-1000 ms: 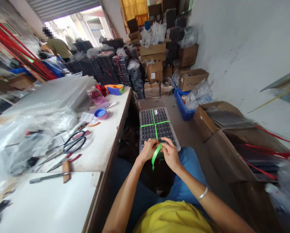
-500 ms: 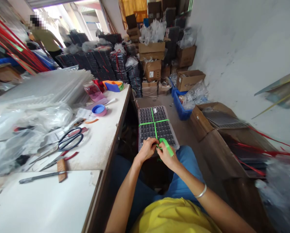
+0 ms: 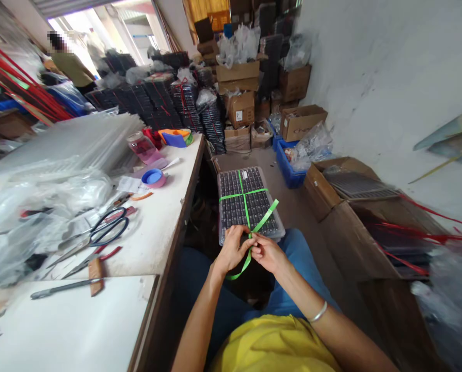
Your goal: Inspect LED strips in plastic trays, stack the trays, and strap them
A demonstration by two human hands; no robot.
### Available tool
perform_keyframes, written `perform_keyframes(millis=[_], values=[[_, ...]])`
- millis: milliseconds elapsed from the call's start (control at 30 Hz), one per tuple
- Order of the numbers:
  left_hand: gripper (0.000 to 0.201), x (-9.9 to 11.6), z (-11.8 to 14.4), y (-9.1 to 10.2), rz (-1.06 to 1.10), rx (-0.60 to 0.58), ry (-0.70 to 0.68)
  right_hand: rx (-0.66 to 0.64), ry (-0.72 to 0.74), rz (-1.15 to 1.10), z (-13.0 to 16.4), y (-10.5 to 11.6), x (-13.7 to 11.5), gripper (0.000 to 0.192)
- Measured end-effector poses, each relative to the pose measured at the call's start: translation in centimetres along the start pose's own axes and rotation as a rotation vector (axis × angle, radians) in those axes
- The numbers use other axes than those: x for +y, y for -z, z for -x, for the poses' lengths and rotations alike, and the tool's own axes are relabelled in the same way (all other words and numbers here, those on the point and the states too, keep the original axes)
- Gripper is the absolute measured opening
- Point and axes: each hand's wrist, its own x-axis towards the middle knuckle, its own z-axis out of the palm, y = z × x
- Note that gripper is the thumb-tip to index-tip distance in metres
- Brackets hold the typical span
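From the head view I count one dark tray stack point(image 3: 249, 204) on my lap, crossed by two bands of one green strap point(image 3: 246, 199), with my left hand point(image 3: 233, 249) and right hand point(image 3: 267, 252) both pinched on its two loose ends at the near edge, beside one white table point(image 3: 164, 217) bearing two scissors point(image 3: 99, 235).

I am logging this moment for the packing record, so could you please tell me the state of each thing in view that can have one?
Tray bundle: strapped crosswise, resting on the lap.
Green strap: two loose ends, pinched at the near edge.
Left hand: pinching the strap.
Right hand: pinching the strap.
Scissors: shut, lying on the table.
Cardboard box: open.
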Motion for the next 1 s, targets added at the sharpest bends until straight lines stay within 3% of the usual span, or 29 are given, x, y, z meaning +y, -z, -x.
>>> perform_keyframes(millis=[167,300,400,667,833,1000], values=[[0.015,-0.4,-1.0,-0.7,-0.055,0.022,0.003,0.142,0.078,0.12,-0.2,0.1,0.7,0.025],[0.022,-1.8,-1.5,-0.1,-0.072,0.038,0.023,0.323,0.197,0.37,0.4,1.6,2.1,0.024],[0.024,-2.7,-1.6,0.5,-0.072,0.064,0.065,0.382,0.255,0.546,1.2,2.7,3.4,0.018],[0.023,-0.7,-1.8,0.8,0.007,0.078,0.177,0.353,0.377,0.817,1.1,3.4,4.7,0.017],[0.024,0.0,-1.5,-0.2,0.009,0.088,0.365,0.346,0.336,0.974,1.1,3.7,4.7,0.016],[0.023,-0.1,-1.3,0.8,0.032,0.114,0.474,0.313,0.286,1.078,1.4,3.9,3.1,0.014]])
